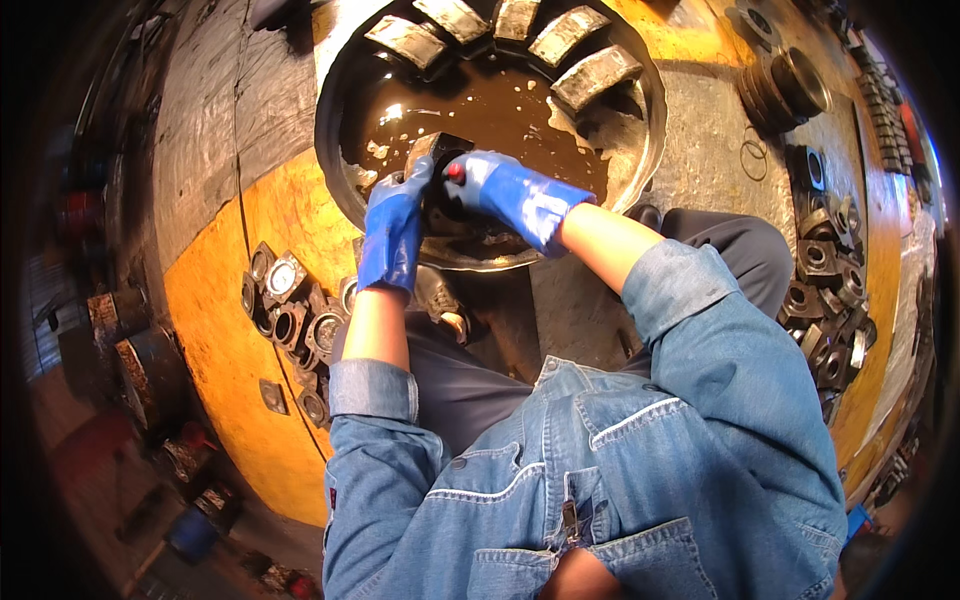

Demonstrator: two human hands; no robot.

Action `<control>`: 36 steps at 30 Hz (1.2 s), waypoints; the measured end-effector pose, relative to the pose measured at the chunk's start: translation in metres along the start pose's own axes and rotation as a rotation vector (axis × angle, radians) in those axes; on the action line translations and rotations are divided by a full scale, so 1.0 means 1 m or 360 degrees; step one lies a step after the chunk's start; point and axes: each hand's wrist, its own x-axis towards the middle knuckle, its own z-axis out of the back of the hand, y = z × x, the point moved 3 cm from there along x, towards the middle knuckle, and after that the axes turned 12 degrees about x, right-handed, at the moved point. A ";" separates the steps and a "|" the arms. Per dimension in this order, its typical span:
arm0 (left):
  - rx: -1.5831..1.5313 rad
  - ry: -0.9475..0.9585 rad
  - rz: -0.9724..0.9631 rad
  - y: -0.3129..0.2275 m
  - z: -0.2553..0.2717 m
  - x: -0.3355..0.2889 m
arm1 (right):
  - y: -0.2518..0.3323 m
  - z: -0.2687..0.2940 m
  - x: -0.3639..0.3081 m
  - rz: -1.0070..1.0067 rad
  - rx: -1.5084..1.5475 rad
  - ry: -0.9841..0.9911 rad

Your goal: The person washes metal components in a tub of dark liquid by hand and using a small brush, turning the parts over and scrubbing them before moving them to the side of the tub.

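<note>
The person's 2 hands, in blue gloves, meet over the near part of a round basin point(641, 150) holding brown liquid point(490, 105). A dark metal block point(428, 147) sits between and just beyond them, above the basin. The left hand point(398, 208) has its fingers closed on the block's near left side, thumb uppermost. The right hand point(495, 188) is curled tight around a red-tipped object point(456, 173), its red end showing beside the block; whether its fingers also touch the block I cannot tell. Along the basin's far edge 5 metal blocks point(570, 36) rest in an arc. On the floor to the left lies a heap of metal parts point(290, 322); to the right, a second heap point(832, 290), with thin rings point(754, 160) near a ribbed cylinder point(783, 92)
</note>
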 end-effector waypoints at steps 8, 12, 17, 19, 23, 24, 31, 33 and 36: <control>-0.0331 0.0034 -0.0075 0.003 -0.002 -0.008 | 0.041 -0.001 -0.052 0.0674 -0.0959 0.0063; -0.0051 -0.0034 -0.0181 -0.013 0.003 -0.017 | 0.029 0.001 -0.042 0.0518 -0.1198 0.0127; -0.0003 -0.0090 -0.0157 -0.003 -0.002 -0.006 | 0.031 0.004 -0.004 -0.0142 -0.0878 0.0268; 0.0297 -0.0290 -0.0066 0.017 0.003 0.001 | 0.040 0.012 -0.003 -0.0141 -0.0540 0.0381; 0.0241 -0.0191 -0.0136 -0.004 -0.004 0.003 | -0.011 0.030 -0.005 -0.0303 0.0328 0.0202; 0.0245 -0.0181 -0.0123 -0.003 -0.002 0.002 | -0.016 0.026 -0.003 -0.0388 0.0583 0.0188; -0.0151 -0.0051 -0.0189 -0.001 -0.009 0.003 | -0.071 0.053 -0.031 -0.0385 0.3060 0.0062; -0.0073 -0.0112 -0.0200 0.008 -0.005 0.004 | -0.057 0.036 -0.027 -0.0431 0.2563 -0.0239; -0.0084 -0.0116 -0.0163 0.013 -0.002 0.002 | -0.036 0.028 -0.026 -0.0756 0.2644 -0.0007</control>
